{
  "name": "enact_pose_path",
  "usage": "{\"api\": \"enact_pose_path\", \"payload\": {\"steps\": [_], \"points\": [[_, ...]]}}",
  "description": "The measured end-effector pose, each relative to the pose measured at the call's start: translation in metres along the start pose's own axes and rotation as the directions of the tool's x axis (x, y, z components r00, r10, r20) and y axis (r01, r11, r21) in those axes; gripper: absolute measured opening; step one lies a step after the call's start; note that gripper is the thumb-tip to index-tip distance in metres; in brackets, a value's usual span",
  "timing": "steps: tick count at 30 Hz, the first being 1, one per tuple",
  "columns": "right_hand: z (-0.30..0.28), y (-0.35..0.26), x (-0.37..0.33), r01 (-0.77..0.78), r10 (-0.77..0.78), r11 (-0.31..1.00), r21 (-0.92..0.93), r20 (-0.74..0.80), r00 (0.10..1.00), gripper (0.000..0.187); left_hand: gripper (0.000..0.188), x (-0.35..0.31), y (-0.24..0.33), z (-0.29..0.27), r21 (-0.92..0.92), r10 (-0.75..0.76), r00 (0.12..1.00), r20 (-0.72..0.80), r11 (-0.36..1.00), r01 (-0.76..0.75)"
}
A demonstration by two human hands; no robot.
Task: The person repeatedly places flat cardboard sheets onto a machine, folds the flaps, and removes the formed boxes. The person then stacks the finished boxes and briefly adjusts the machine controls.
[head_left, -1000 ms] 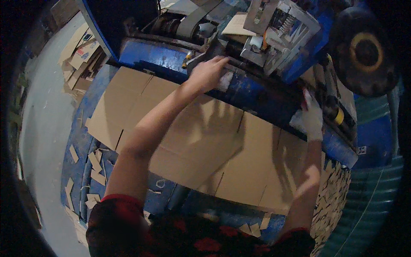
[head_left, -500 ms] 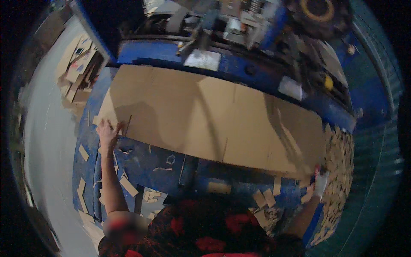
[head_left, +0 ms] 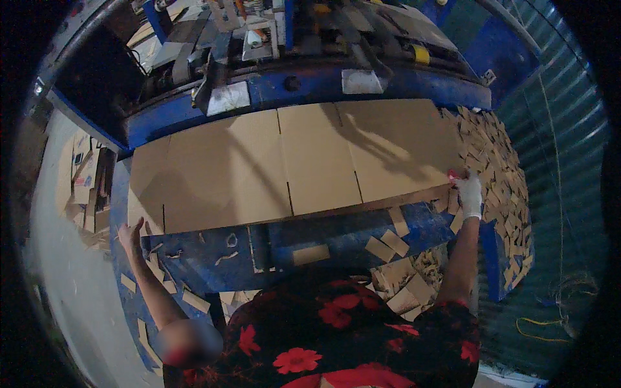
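A long flat cardboard sheet (head_left: 259,171) with creases and narrow dark slots lies across the blue machine table. My left hand (head_left: 131,238) holds its near left corner, thumb raised at the edge; the other fingers are partly hidden. On the near right corner, my right hand (head_left: 468,191) closes in a white glove with red at the fingertips. Shadows fall over the sheet, and a second brown edge shows beneath its near right side.
A blue machine beam (head_left: 272,90) with white plates runs behind the sheet. Many cardboard offcuts (head_left: 495,174) are heaped at right, with scraps (head_left: 310,254) on the table. Stacked cardboard (head_left: 87,184) stands at far left. A green corrugated wall (head_left: 569,161) bounds the right.
The view has turned, and the sheet's right end now sits farther from me, closer to the machine beam. Both hands remain at its near corners.
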State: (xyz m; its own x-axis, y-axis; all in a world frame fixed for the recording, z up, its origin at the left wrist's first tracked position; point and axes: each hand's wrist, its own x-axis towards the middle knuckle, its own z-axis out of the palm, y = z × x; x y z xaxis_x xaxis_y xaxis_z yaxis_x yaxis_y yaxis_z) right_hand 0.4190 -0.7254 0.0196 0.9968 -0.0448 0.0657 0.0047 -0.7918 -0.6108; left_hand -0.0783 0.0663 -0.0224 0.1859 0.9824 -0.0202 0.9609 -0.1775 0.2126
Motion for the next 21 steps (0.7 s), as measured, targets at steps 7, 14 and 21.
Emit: {"api": "enact_pose_path", "payload": {"steps": [7,14,21], "points": [[-0.015,-0.075,-0.022,0.133,0.005,0.081,0.988,-0.134,0.991,0.058,0.072,-0.002,0.002,-0.031,-0.523,0.199,0.947,-0.251,0.796,-0.306],[0.094,-0.179,-0.098,-0.150,0.188,0.323,0.934,0.092,0.978,0.052,0.044,-0.078,0.056,-0.014,-0.991,0.190,0.980,-0.055,0.113,-0.077],[0.055,-0.165,-0.151,0.155,-0.227,0.704,0.693,0.013,0.974,0.046,0.048,-0.131,0.057,-0.080,-0.998,0.317,0.947,0.055,0.028,0.049]]}}
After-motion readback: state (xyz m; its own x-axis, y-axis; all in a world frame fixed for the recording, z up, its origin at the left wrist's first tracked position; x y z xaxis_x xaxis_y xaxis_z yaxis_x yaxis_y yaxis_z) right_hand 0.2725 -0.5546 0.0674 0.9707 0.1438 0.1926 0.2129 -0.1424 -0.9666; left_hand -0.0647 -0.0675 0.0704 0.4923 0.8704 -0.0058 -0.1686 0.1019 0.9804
